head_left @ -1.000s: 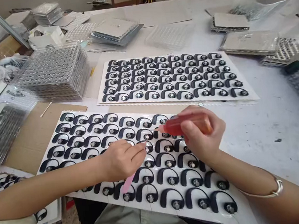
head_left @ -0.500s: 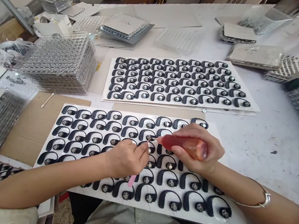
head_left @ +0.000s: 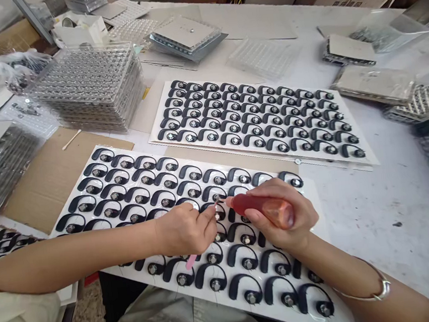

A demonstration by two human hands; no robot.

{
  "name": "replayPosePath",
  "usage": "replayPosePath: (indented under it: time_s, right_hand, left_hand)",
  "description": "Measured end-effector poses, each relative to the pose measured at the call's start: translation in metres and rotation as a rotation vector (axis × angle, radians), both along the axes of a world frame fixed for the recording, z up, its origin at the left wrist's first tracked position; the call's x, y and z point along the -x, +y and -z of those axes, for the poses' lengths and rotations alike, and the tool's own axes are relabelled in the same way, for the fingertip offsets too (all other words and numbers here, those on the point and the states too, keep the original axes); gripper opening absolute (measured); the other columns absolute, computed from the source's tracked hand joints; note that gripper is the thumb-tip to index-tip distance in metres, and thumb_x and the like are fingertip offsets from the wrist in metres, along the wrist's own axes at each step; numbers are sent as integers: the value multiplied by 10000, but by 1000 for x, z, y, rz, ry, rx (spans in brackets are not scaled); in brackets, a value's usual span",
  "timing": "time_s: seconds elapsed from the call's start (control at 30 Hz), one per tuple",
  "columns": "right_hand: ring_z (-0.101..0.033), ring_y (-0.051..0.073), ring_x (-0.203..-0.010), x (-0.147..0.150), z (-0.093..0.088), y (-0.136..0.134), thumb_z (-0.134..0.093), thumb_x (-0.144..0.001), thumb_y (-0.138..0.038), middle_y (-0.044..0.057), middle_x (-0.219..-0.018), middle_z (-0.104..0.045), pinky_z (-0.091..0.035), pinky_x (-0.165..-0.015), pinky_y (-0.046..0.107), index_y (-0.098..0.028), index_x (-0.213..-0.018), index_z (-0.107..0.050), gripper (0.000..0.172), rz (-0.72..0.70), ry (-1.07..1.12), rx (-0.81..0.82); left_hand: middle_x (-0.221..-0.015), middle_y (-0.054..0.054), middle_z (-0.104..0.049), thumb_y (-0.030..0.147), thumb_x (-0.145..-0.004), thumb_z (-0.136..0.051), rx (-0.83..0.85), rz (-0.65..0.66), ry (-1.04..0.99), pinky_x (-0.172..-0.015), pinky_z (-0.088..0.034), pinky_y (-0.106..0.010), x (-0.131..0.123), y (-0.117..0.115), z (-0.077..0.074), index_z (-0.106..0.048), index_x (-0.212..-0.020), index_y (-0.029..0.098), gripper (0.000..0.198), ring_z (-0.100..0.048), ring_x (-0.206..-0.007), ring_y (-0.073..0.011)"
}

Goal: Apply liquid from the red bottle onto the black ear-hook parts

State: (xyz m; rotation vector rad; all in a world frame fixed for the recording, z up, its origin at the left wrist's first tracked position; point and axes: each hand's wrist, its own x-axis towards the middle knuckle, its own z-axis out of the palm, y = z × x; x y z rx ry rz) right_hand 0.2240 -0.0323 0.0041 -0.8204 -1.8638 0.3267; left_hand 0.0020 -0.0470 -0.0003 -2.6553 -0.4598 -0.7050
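Observation:
My left hand is closed, with the flat end of a pink stick-like tool showing below it; its other end is hidden. Its thumb and index fingertips meet close to one dark, hook-shaped piece with a round metal centre. In my right hand is a red tool with a translucent orange end. Its thin tip points left, right by my left fingertips; whether it touches the piece I cannot tell. Both hands are over a white sheet bearing rows of these dark hook-shaped pieces, some with fine strands.
A second white sheet of such pieces lies beyond. At the left rise stacked clear trays, with a cotton swab on brown cardboard. Wrapped packs and a clear tub sit at the right.
The view has shifted slightly, so the table's things appear a little to the right. Both hands keep nearly the same pose at the same piece, holding the same tools.

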Motion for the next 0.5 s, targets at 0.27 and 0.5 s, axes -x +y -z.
replayPosePath:
  time_s: [0.27, 0.5]
  right_hand:
    - [-574, 162, -623, 0, 2, 0, -735, -740, -242, 38, -740, -625, -502, -496, 303, -200, -1043, -599, 335, -20, -33, -17]
    - [-577, 163, -612, 0, 3, -1, -731, -745, -255, 35, -746, -629, -500, -495, 301, -210, -1071, -591, 358, -13, -56, -53]
  left_hand:
    - [-936, -192, -722, 179, -860, -610, -3, -6, -15, -394, -457, -247, -1, 0, 3, -674, -791, 66, 147, -561, -456, -124]
    - [-935, -192, -721, 181, -871, -601, -10, -22, -16, -410, -454, -245, 0, -1, 6, -668, -807, 68, 146, -576, -495, -130]
